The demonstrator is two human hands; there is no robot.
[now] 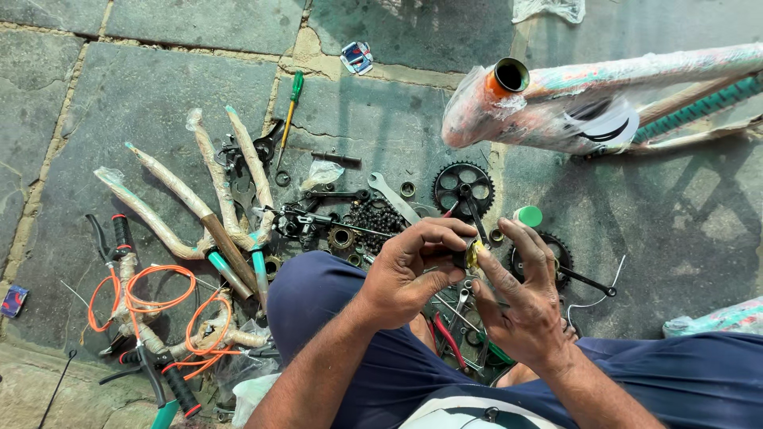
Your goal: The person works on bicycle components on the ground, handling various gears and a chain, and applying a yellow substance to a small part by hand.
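1. We see the left hand (pixel 409 270) pinching a small yellowish ring part (pixel 472 255).
2. Right hand (pixel 524 306): fingertips grip the same part.
3. Part sits just below the black chainring (pixel 463 189).

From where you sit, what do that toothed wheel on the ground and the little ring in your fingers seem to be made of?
Toothed wheel: probably steel with a dark, dull finish; thin, hard-edged teeth. Little ring, held between left hand and right hand: yellowish, shiny, likely brass or plated metal; too small to be sure.
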